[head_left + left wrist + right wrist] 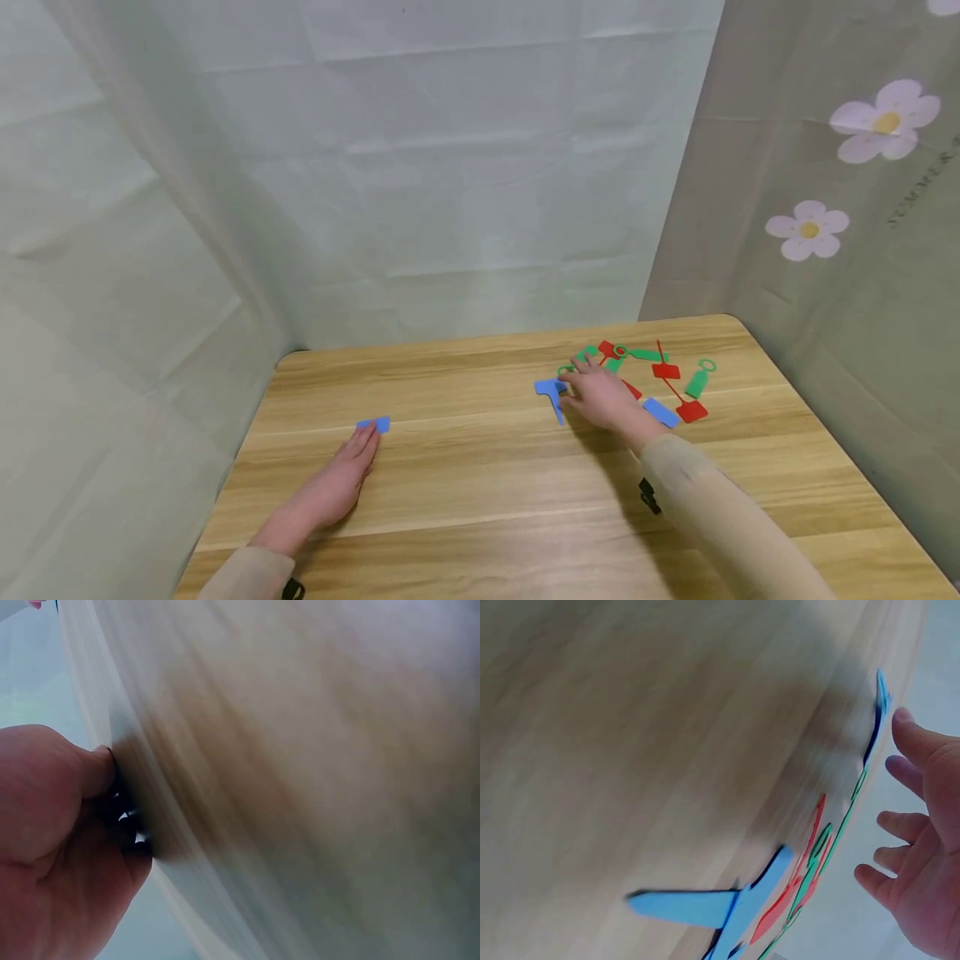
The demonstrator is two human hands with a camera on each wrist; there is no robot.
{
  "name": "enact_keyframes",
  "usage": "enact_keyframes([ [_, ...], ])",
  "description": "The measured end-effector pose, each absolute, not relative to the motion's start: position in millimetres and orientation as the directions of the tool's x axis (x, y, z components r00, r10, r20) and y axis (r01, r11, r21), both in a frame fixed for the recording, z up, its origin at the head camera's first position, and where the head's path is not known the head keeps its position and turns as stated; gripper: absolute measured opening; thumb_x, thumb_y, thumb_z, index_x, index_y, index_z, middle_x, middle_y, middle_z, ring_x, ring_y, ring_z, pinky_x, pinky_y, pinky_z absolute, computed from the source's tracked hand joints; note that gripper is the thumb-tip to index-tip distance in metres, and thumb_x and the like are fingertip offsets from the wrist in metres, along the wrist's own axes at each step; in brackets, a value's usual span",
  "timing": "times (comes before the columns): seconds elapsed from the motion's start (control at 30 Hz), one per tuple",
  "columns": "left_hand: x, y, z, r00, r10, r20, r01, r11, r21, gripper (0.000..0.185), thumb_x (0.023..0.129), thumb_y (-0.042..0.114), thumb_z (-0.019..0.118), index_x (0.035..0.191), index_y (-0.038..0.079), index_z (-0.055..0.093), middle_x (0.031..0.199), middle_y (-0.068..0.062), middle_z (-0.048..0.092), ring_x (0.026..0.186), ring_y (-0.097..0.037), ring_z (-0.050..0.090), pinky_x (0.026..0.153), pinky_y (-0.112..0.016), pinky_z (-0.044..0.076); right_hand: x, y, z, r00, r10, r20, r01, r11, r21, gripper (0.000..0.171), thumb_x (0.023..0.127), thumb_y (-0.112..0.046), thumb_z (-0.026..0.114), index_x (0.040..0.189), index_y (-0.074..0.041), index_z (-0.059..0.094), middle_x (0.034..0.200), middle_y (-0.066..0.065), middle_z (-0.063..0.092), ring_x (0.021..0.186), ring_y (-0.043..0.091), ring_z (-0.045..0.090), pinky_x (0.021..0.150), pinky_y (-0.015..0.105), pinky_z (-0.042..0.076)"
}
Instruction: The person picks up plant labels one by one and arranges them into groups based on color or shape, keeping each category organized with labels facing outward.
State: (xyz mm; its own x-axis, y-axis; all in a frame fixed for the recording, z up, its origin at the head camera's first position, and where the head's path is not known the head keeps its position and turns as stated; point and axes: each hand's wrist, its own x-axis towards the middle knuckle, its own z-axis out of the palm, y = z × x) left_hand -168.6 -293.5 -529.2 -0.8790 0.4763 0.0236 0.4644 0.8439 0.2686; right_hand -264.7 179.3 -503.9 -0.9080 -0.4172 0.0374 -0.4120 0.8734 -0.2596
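The wooden table (480, 467) carries everything. My right hand (600, 396) lies over the scattered tags with fingers spread and loose, gripping nothing; its fingertips touch one blue tag (551, 392) at the pile's left edge. My left hand (341, 483) rests flat and relaxed, well apart on the left, fingertips just at a second blue tag (375, 424). A third blue tag (660, 412) lies by my right wrist. In the pile I count about four red tags (690, 410) and four or five green tags (697, 382), partly hidden.
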Motion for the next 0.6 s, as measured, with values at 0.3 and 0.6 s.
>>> enact_keyframes([
  [0.3,-169.5,-289.6,-524.9,-0.889,0.458,-0.004,0.443,0.863,0.243,0.047,0.109,-0.002,0.051,0.152,-0.021,0.042,0.162,-0.039,0.035,0.151,-0.056,0.033,0.119,-0.068,0.034,-273.9,171.8,-502.3,-0.921,-0.387,-0.034,-0.37,0.9,-0.229,0.059,0.102,-0.039,0.075,0.152,-0.011,0.061,0.166,0.03,0.038,0.156,0.057,0.022,0.121,0.072,0.029],
  [0.6,-169.0,-289.7,-524.9,-0.882,0.47,0.01,0.46,0.858,0.227,0.047,0.108,-0.003,0.053,0.151,-0.021,0.043,0.161,-0.04,0.036,0.149,-0.057,0.035,0.118,-0.067,0.036,-278.9,166.5,-500.2,-0.936,-0.34,-0.095,-0.317,0.928,-0.197,0.059,0.097,-0.041,0.08,0.149,-0.015,0.066,0.166,0.031,0.036,0.156,0.057,0.02,0.121,0.071,0.029],
])
